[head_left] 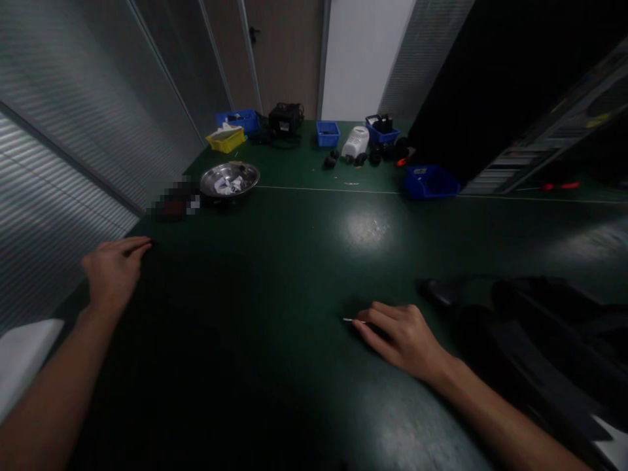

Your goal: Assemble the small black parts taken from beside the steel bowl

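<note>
My right hand (400,330) is low over the dark green table (294,261), right of centre. Its thumb and fingertips pinch a small thin pale piece (348,320), whose tip sticks out to the left. On the left, my left hand (115,265) is at the table's left edge with thumb and fingers brought together. A tiny dark spot shows at those fingertips, too small to make out. Beyond my left hand stands a round metal bowl (229,180) with crumpled white scraps in it.
A black mouse (440,292) and a dark bag-like object (549,353) lie right of my right hand. Farther back are a blue bin (430,183), a small blue box (328,133), a yellow tray (226,140), a white perforated part (356,142) and a black device (286,122).
</note>
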Tool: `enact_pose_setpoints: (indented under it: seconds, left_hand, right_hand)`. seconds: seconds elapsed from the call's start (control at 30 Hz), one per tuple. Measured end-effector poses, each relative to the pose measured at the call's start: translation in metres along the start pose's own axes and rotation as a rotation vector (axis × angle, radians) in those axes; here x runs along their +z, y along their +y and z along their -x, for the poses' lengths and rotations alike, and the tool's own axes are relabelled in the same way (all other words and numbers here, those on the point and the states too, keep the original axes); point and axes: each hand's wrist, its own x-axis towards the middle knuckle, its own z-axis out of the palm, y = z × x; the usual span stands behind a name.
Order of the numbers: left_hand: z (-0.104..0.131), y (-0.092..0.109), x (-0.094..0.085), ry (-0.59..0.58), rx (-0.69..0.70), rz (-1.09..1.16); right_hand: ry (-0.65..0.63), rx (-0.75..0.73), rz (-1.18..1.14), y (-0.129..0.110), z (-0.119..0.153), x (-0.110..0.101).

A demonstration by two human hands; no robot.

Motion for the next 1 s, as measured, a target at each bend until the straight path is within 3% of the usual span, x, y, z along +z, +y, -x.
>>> enact_pose_setpoints:
  seconds: [0.63,0.83,1.0]
  left_hand:
    - [0.006,0.017,-0.011,-0.036,0.051,-0.182]
    - [0.011,0.022,-0.015,-0.08,-0.012,-0.199]
    - [0.009,0.017,-0.012,-0.04,-0.096,-0.084]
  right_hand:
    - [-0.009,0.027,-0.132,0.008,0.009,-0.007]
    - [-0.024,0.043,-0.136,0.007,0.009,-0.007]
    - [-0.02,0.05,-0.145,0.007,0.01,-0.008]
